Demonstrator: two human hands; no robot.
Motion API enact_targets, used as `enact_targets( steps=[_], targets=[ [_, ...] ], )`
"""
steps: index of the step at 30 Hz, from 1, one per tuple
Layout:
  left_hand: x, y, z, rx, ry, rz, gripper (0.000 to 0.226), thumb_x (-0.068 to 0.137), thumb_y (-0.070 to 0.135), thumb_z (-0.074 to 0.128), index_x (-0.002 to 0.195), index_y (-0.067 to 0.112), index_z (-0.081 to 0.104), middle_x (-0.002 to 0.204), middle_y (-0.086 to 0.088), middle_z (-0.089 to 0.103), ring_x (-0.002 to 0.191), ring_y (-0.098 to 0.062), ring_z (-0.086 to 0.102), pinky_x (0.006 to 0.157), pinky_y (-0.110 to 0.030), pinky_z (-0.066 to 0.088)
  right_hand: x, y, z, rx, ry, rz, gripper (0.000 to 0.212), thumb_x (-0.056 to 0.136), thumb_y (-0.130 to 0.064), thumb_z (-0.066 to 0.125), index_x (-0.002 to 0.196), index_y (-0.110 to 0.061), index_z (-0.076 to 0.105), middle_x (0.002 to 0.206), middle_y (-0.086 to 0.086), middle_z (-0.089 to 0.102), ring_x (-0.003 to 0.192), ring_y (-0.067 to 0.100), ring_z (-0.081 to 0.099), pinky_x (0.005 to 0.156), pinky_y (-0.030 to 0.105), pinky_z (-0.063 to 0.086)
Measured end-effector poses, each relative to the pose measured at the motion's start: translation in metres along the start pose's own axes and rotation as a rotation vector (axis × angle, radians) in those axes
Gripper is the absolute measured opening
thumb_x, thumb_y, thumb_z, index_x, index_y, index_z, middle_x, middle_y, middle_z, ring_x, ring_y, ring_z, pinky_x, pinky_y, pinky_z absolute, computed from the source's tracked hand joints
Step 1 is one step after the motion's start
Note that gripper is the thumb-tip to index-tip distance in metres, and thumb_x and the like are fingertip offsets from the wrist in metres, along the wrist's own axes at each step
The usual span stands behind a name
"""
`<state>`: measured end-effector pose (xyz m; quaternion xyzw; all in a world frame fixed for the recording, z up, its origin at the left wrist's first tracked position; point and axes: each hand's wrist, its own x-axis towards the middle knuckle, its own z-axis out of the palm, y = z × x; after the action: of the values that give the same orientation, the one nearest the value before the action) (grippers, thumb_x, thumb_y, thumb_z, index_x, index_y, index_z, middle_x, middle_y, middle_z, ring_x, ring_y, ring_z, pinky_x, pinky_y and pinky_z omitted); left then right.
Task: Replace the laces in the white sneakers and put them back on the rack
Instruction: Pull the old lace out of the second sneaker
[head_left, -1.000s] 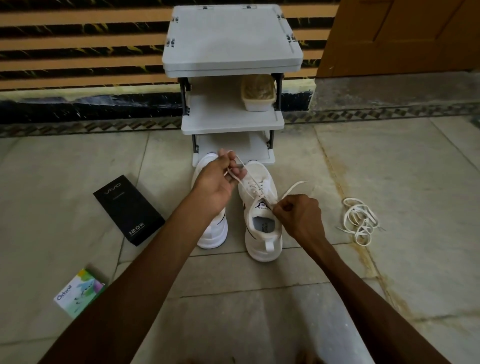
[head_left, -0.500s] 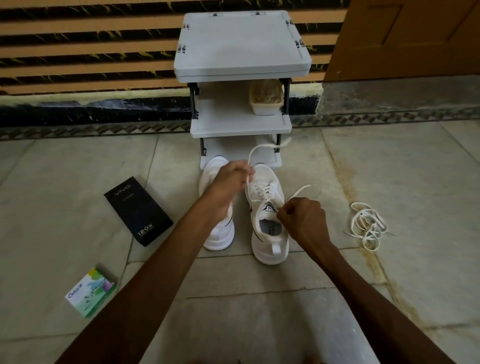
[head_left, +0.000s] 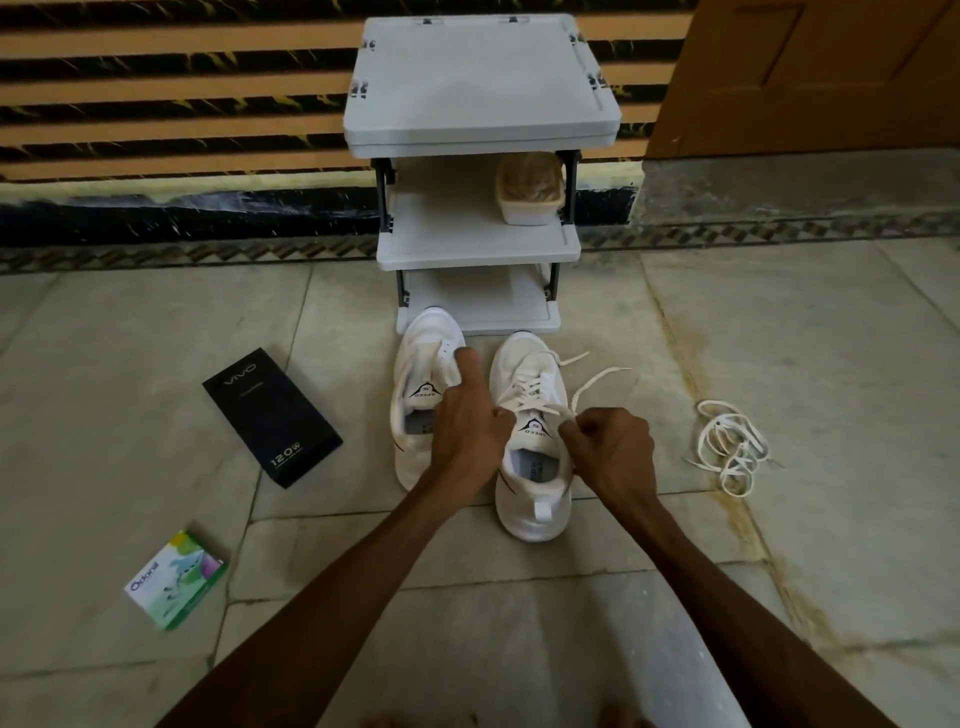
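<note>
Lace (head_left: 604, 373) pinched by right hand (head_left: 609, 448) | left hand (head_left: 467, 426) beside right sneaker (head_left: 535, 512)

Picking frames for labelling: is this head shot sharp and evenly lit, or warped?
Head view: dim, flat light, no glare; wide-angle warp bows the striped wall; the laced sneaker, the lace in the right hand and the left hand look fairly sharp.

VIVO 120W box (head_left: 271, 418); Odonil carton (head_left: 175, 579) (sneaker tongues (head_left: 535, 427): SPEED)
</note>
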<state>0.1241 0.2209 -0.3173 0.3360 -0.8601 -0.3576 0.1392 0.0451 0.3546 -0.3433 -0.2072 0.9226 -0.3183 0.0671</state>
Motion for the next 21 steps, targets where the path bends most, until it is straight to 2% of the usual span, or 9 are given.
enact_targets(
  steps=[2, 5, 8, 11, 14, 17, 18, 19, 21],
  targets=[
    [-0.002, -0.006, -0.002, -0.032, -0.009, -0.028, 0.053, 0.079, 0.007, 0.065, 0.114, 0.022, 0.029, 0.077, -0.006, 0.055, 0.061, -0.017, 0.054, 0.050, -0.030, 0.043, -0.006, -0.004, -0.001, 0.071, 0.021, 0.073, 0.015, 0.083, -0.025, 0.068, 0.087, -0.011, 0.064, 0.070, -0.001, 0.065, 0.059, 0.015, 0.060, 0.057, 0.025, 0.047],
    [-0.002, -0.005, -0.005, -0.055, -0.051, -0.015, 0.050, 0.081, 0.005, 0.065, 0.113, 0.022, 0.030, 0.076, -0.005, 0.054, 0.062, -0.017, 0.055, 0.051, -0.029, 0.045, -0.004, -0.019, 0.000, -0.047, -0.038, -0.091, 0.044, 0.077, -0.012, 0.072, 0.116, -0.022, 0.055, 0.112, 0.002, 0.055, 0.088, 0.018, 0.058, 0.067, 0.026, 0.049],
    [-0.002, -0.003, -0.007, -0.068, -0.071, 0.010, 0.048, 0.083, 0.005, 0.065, 0.115, 0.020, 0.032, 0.076, -0.001, 0.052, 0.060, -0.011, 0.052, 0.049, -0.019, 0.038, -0.003, -0.026, 0.002, -0.195, -0.201, -0.262, 0.061, 0.068, -0.012, 0.080, 0.122, -0.027, 0.057, 0.131, 0.003, 0.043, 0.112, 0.023, 0.047, 0.080, 0.030, 0.049],
    [-0.003, -0.002, -0.009, -0.069, -0.080, 0.022, 0.046, 0.083, 0.006, 0.064, 0.114, 0.019, 0.032, 0.080, -0.001, 0.053, 0.061, -0.008, 0.051, 0.049, -0.015, 0.036, -0.002, -0.025, 0.006, -0.233, -0.243, -0.291, 0.059, 0.067, -0.014, 0.079, 0.120, -0.028, 0.058, 0.128, 0.003, 0.042, 0.112, 0.024, 0.043, 0.080, 0.033, 0.050],
    [-0.004, -0.003, -0.009, -0.081, -0.074, 0.009, 0.046, 0.081, 0.006, 0.065, 0.112, 0.018, 0.033, 0.078, 0.000, 0.054, 0.063, -0.009, 0.052, 0.049, -0.016, 0.036, 0.002, -0.020, 0.011, -0.102, -0.180, -0.319, 0.034, 0.075, 0.000, 0.065, 0.106, -0.015, 0.064, 0.113, 0.008, 0.046, 0.097, 0.024, 0.046, 0.077, 0.037, 0.047],
    [-0.004, -0.005, -0.007, -0.068, -0.070, -0.027, 0.049, 0.078, 0.005, 0.064, 0.108, 0.021, 0.031, 0.081, -0.005, 0.056, 0.066, -0.014, 0.054, 0.050, -0.021, 0.038, 0.000, -0.008, 0.018, 0.263, 0.077, -0.031, 0.014, 0.073, 0.008, 0.063, 0.073, -0.006, 0.061, 0.083, 0.011, 0.056, 0.070, 0.015, 0.051, 0.066, 0.034, 0.045],
    [-0.004, -0.005, -0.006, -0.061, -0.073, -0.033, 0.049, 0.077, 0.005, 0.064, 0.108, 0.022, 0.030, 0.082, -0.006, 0.057, 0.067, -0.015, 0.054, 0.050, -0.023, 0.039, 0.001, -0.006, 0.017, 0.375, 0.112, 0.119, 0.019, 0.075, 0.005, 0.065, 0.064, -0.009, 0.059, 0.071, 0.008, 0.058, 0.062, 0.013, 0.052, 0.062, 0.033, 0.046],
    [-0.004, -0.006, -0.006, -0.053, -0.072, -0.036, 0.050, 0.077, 0.005, 0.064, 0.108, 0.022, 0.030, 0.082, -0.006, 0.057, 0.068, -0.018, 0.055, 0.051, -0.025, 0.040, 0.003, -0.006, 0.015, 0.487, 0.093, 0.243, 0.025, 0.077, 0.001, 0.069, 0.060, -0.013, 0.058, 0.065, 0.006, 0.058, 0.060, 0.013, 0.054, 0.061, 0.034, 0.048],
    [-0.004, -0.007, -0.007, -0.054, -0.073, -0.045, 0.050, 0.076, 0.004, 0.064, 0.107, 0.024, 0.029, 0.081, -0.007, 0.059, 0.069, -0.021, 0.058, 0.052, -0.030, 0.045, 0.008, -0.008, 0.006, 0.610, -0.060, 0.339, 0.021, 0.074, -0.001, 0.078, 0.069, -0.015, 0.062, 0.077, 0.006, 0.064, 0.072, 0.019, 0.062, 0.069, 0.037, 0.054]
  ],
)
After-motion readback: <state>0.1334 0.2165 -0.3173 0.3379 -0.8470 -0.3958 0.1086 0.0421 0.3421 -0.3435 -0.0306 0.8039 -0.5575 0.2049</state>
